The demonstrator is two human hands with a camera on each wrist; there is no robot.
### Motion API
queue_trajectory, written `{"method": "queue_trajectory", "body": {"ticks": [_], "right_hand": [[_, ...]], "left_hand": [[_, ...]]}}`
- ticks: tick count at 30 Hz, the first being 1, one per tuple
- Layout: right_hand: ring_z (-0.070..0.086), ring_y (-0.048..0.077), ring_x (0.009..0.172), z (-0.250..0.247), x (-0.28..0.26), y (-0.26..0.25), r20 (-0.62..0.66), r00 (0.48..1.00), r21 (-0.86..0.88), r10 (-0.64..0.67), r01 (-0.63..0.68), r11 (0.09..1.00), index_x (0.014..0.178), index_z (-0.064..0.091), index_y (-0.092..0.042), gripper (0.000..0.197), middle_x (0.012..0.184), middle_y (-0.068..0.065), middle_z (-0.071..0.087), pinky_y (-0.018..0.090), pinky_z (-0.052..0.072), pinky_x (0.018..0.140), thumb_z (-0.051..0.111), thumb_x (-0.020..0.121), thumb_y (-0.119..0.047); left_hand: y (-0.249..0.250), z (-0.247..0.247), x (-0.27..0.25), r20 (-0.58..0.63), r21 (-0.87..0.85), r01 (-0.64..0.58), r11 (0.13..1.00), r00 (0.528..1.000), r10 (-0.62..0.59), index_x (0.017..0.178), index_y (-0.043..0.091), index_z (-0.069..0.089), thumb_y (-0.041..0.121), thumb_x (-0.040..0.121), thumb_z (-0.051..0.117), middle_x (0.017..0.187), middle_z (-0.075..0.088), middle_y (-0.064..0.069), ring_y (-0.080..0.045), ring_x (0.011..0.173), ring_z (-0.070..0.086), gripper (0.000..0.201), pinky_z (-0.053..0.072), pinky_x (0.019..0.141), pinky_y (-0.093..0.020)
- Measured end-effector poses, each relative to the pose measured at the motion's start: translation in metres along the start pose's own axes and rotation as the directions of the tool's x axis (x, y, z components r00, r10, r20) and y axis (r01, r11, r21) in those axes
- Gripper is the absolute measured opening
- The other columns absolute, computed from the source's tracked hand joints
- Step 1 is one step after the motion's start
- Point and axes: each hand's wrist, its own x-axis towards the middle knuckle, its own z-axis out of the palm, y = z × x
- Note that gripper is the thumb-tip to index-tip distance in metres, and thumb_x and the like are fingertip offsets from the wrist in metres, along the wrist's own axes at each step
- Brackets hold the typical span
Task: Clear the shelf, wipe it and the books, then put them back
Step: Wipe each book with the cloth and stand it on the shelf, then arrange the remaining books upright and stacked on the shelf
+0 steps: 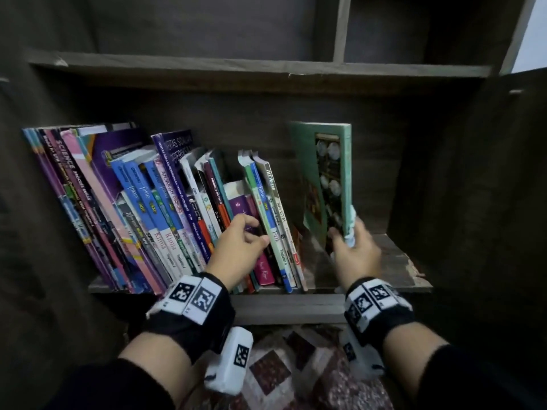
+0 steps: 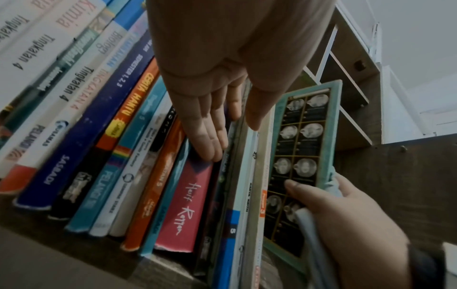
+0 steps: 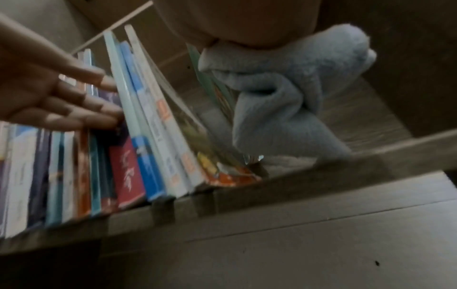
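In the head view, the right hand pinches the lower edge of a thin green book together with a pale blue cloth, and holds it upright above the bare right part of the shelf, apart from the row of books that leans to the left. The left hand lies with loosely spread fingers on the spines near the right end of this row. I judge the green book light and stiff enough to carry by one edge, but its cover looks smooth, so the cloth between fingers and cover may let it slip; a grip lower on the spine seems safer. The back corners of the shelf are too dark to read. In the left wrist view, the straight fingers of the left hand press a dark spine beside the pink book, and the thumb of the right hand lies on the photo cover of the green book; the bottom of this book is cut off. The right wrist view is blurred: the cloth hides most of the green book, and the titles cannot be read.
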Motion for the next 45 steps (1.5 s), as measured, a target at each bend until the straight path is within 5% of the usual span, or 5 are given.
{"method": "queue_trajectory", "body": {"ticks": [12, 18, 23, 31, 45], "right_hand": [[0.055, 0.004, 0.111, 0.038, -0.008, 0.028, 0.493, 0.87, 0.174, -0.025, -0.071, 0.982, 0.129, 0.051, -0.033, 0.038, 0.117, -0.014, 0.06, 0.004, 0.038, 0.082, 0.049, 0.093, -0.042], [0.06, 0.009, 0.105, 0.042, 0.009, 0.034, 0.4, 0.892, 0.354, 0.211, -0.363, 0.862, 0.111, 0.068, -0.026, 0.022, 0.123, -0.005, 0.064, 0.018, 0.047, 0.089, 0.05, 0.099, -0.031], [0.056, 0.025, 0.121, 0.07, 0.023, 0.04, 0.638, 0.702, 0.284, 0.318, -0.598, 0.75, 0.134, 0.052, -0.03, 0.079, 0.135, 0.003, 0.057, 0.055, 0.041, 0.103, 0.064, 0.07, -0.074], [0.064, 0.029, 0.101, 0.117, 0.07, 0.073, 0.518, 0.744, 0.129, 0.421, -0.555, 0.822, 0.131, 0.051, -0.019, 0.087, 0.117, 0.007, 0.065, 0.048, 0.051, 0.093, 0.06, 0.055, -0.06], [0.06, 0.021, 0.094, 0.019, 0.082, 0.032, 0.276, 0.924, 0.014, 0.265, -0.279, 0.96, 0.134, 0.051, -0.018, 0.038, 0.114, 0.004, 0.062, 0.029, 0.047, 0.079, 0.049, 0.096, -0.015]], "left_hand": [[-0.02, 0.002, 0.006, -0.011, 0.025, -0.072, 0.997, 0.997, 0.072, 0.098, 0.032, 0.05, 0.02, 0.093, 0.059, 0.09, 0.065, -0.002, -0.018, 0.081, 0.066, 0.016, 0.057, 0.076, -0.042], [-0.024, 0.006, 0.005, -0.021, 0.009, -0.077, 0.997, 0.997, 0.077, 0.104, 0.027, 0.052, 0.017, 0.093, 0.058, 0.089, 0.061, 0.003, -0.005, 0.073, 0.06, 0.015, 0.054, 0.069, -0.028], [-0.027, 0.008, 0.005, 0.015, 0.03, -0.07, 0.997, 0.997, 0.07, 0.106, 0.029, 0.051, 0.02, 0.093, 0.059, 0.093, 0.06, 0.006, -0.003, 0.075, 0.059, 0.018, 0.045, 0.065, -0.017], [-0.029, 0.005, 0.008, 0.1, 0.063, -0.078, 0.995, 0.992, 0.071, 0.107, 0.033, 0.048, 0.023, 0.092, 0.06, 0.098, 0.057, 0.006, -0.005, 0.077, 0.056, 0.021, 0.045, 0.07, -0.018], [-0.029, 0.004, -0.001, 0.096, 0.083, -0.075, 0.994, 0.993, 0.067, 0.116, 0.033, 0.049, 0.023, 0.093, 0.06, 0.107, 0.059, 0.011, -0.004, 0.091, 0.061, 0.028, 0.049, 0.07, -0.017]]}}
